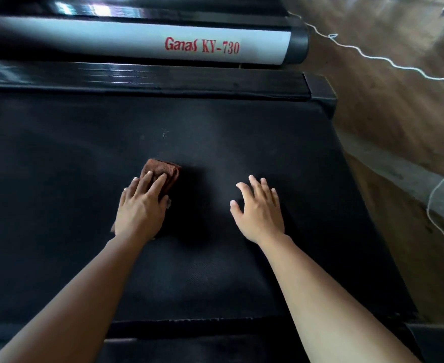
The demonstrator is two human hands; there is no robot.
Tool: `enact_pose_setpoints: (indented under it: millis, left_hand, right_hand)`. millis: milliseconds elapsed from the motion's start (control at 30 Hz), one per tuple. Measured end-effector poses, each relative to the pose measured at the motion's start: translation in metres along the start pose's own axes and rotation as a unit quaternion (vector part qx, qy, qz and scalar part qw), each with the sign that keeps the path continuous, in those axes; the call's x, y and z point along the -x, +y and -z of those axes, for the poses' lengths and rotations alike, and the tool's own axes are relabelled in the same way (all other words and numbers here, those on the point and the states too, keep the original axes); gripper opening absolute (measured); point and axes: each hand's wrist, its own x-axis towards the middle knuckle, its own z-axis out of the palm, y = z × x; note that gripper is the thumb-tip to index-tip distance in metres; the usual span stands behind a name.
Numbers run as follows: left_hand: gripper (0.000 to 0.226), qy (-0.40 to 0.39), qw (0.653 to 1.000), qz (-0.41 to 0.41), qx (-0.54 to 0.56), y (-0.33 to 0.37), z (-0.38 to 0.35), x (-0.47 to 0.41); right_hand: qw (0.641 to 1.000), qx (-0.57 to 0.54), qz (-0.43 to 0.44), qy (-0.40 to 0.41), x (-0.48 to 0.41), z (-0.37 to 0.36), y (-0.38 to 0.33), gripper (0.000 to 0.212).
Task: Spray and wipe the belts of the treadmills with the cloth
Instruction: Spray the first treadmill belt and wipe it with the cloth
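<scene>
The left hand (139, 209), at 8 o'clock of centre, presses its straight, close-set fingers on a folded brown cloth (167, 170) lying on the black treadmill belt (215, 121). At 4 o'clock, the right hand (258, 212) has its fingers spread and holds nothing. At 12 o'clock is a grey rail (111, 35) marked Ganas KY-730, and at 2 o'clock a white cord (372, 56).

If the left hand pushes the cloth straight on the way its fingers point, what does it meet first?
Bare belt lies ahead of the left hand and cloth; the first obstacle is probably the black ribbed side rail at the belt's far edge, though its height is unclear.
</scene>
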Motion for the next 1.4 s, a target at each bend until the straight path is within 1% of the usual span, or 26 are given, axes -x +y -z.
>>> enact_pose_setpoints:
  millis: [133, 233, 367, 500, 633, 767, 867, 967, 1067, 1133, 1233, 1400]
  left_hand:
    - [0.056, 0.015, 0.999, 0.027, 0.007, -0.025, 0.005, -0.014]
    - [0.055, 0.021, 0.999, 0.049, 0.013, -0.045, 0.009, -0.031]
    - [0.055, 0.027, 0.996, 0.080, 0.016, -0.062, 0.012, -0.058]
    - [0.058, 0.022, 0.993, 0.116, 0.008, -0.061, 0.013, -0.089]
    - [0.064, 0.003, 0.993, 0.119, -0.006, -0.044, 0.011, -0.117]
    - [0.066, -0.025, 0.997, 0.070, -0.025, -0.008, 0.005, -0.139]
    - [0.065, -0.035, 0.999, -0.010, -0.029, 0.033, -0.008, -0.140]
    - [0.064, -0.048, 0.994, -0.099, -0.015, 0.067, -0.019, -0.113]
    - [0.063, -0.061, 0.985, -0.162, -0.015, 0.060, -0.021, -0.078]
    - [0.063, -0.059, 0.983, -0.172, -0.015, 0.035, -0.018, -0.060]
    - [0.062, -0.054, 0.989, -0.136, -0.020, -0.020, -0.009, -0.052]
    - [0.060, -0.019, 1.000, -0.004, -0.008, -0.094, 0.020, -0.086]
  right_hand:
    - [1.000, 0.011, -0.009, -0.003, -0.025, -0.008, -0.013, 0.056]
    - [0.999, 0.039, -0.017, -0.010, -0.043, -0.010, -0.009, 0.058]
    - [0.998, 0.053, -0.029, 0.003, -0.052, -0.013, -0.006, 0.058]
    - [0.997, 0.068, -0.031, 0.006, -0.052, -0.018, -0.006, 0.060]
    - [0.996, 0.082, -0.029, 0.011, -0.054, -0.020, -0.006, 0.064]
    - [0.995, 0.092, -0.036, 0.010, -0.055, -0.021, -0.006, 0.068]
    - [0.995, 0.087, -0.041, 0.004, -0.055, -0.020, -0.005, 0.069]
    - [0.995, 0.083, -0.047, -0.001, -0.056, -0.018, -0.005, 0.070]
    - [0.995, 0.086, -0.046, 0.001, -0.057, -0.017, -0.006, 0.070]
    - [0.995, 0.085, -0.044, 0.004, -0.056, -0.017, -0.006, 0.070]
    - [0.995, 0.086, -0.043, 0.006, -0.055, -0.017, -0.007, 0.071]
    - [0.995, 0.091, -0.043, 0.004, -0.056, -0.017, -0.007, 0.074]
